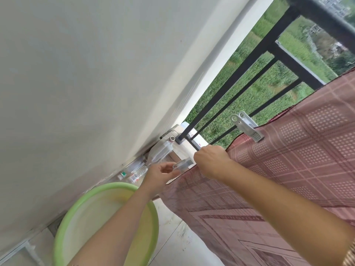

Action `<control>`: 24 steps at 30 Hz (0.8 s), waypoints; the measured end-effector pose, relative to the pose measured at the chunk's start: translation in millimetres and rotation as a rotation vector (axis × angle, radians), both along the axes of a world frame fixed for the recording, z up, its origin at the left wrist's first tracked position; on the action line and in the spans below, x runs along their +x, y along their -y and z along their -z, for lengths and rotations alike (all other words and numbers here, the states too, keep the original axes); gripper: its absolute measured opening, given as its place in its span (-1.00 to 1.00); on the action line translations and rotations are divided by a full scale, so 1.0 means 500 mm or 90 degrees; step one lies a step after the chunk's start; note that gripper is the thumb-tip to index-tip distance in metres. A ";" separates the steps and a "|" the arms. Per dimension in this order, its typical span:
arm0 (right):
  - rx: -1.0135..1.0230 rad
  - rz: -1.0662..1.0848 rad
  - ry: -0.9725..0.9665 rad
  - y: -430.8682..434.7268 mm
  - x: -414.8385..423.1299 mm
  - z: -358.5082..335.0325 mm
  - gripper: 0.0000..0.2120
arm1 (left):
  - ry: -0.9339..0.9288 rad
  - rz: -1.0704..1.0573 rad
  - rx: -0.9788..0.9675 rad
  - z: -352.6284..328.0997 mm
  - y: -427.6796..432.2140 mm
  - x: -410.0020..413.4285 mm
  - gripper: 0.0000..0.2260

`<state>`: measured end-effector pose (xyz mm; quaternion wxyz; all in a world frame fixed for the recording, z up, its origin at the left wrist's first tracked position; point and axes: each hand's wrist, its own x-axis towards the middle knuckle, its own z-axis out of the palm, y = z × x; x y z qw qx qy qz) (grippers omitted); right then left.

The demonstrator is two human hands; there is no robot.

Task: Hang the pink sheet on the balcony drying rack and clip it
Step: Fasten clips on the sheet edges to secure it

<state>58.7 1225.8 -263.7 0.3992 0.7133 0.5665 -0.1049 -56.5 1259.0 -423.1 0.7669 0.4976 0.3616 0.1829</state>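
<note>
The pink checked sheet [288, 160] hangs over a rail in front of the black balcony railing [249, 60], filling the right half of the head view. One white clip [247, 127] is clamped on its top edge. My right hand [210, 160] grips the sheet's left top edge as a fist. My left hand [161, 174] holds a second pale clip [182, 164] just left of that fist, close to the sheet's corner. The rail under the sheet is hidden.
A green plastic basin [63, 227] stands on the tiled floor below my left arm. Several plastic bottles [157, 153] lie along the foot of the white wall [76, 73]. Grass lies beyond the railing.
</note>
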 end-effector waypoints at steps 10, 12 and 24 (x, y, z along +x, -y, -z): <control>0.031 0.021 -0.034 0.001 0.006 -0.004 -0.70 | -0.064 0.081 0.192 -0.016 -0.023 0.023 -0.83; 0.034 0.008 -0.036 0.003 0.004 -0.006 -0.80 | -0.065 0.100 0.216 -0.017 -0.030 0.038 -0.82; 0.040 -0.018 -0.023 0.008 0.011 0.008 -0.76 | -0.169 0.377 0.479 -0.053 -0.081 0.095 -0.92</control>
